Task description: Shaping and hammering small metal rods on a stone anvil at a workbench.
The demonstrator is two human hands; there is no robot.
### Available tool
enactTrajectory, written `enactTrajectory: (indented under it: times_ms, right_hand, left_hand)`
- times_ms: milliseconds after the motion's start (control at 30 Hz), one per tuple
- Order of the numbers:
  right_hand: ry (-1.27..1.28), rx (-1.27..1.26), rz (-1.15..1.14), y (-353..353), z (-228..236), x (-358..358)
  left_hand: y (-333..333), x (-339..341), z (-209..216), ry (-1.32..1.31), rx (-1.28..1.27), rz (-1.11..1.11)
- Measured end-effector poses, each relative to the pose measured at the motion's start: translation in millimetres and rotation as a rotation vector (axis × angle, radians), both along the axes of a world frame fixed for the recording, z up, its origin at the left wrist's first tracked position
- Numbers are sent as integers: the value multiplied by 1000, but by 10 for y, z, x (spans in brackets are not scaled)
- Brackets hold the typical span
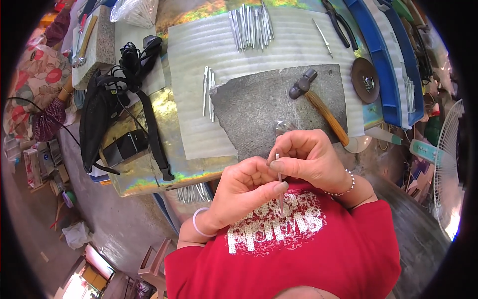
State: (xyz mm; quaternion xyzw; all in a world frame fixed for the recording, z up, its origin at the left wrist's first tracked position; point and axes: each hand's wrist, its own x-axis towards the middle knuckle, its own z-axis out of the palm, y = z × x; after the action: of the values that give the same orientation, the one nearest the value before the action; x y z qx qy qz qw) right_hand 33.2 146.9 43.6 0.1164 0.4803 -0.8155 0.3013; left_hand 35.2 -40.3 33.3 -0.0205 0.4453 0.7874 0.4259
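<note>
Silver rod (280, 176): held between both sets of fingers, in front of the red shirt (358, 239) and close to the near edge of the counter (164, 107).

Right fingers (296, 168): closed in a thumb-and-fingertip pinch on the upper part of the rod. Left fingers (264, 193): closed in a similar pinch lower on the same rod, with the two thumbs close together. The lower part of the rod shows past the left thumb; its exact tip shape is too small to tell.

Directly beyond the fingers, a stone slab (254, 109) lies on a white sheet (199, 50). A hammer (326, 115) rests on the slab, beyond and to the right of the fingers, its head pointing away from them. Beyond and to the left, a few loose rods (205, 88) lie beside the slab. Farther ahead, past the slab, a rod cluster (251, 30) lies on the sheet.

Far ahead and to the right of the fingers are a lone rod (321, 36), pliers (338, 22) and a brown dish (358, 77) carrying small pins (369, 83). A blue tray (374, 50) stands just right of these. Well to the left of the fingers lies a black bag (97, 112).
</note>
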Motion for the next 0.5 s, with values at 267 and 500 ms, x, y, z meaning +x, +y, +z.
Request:
enactTrajectory:
  times_ms: [267,500]
  right_hand:
    - [-10,-20,-11,-17,-8,-56]
    - [-10,-2,-7,-12,-18,-87]
  left_hand:
    - [7,-53,-12,36,-7,-14]
    - [40,-89,-11,5,-1,-17]
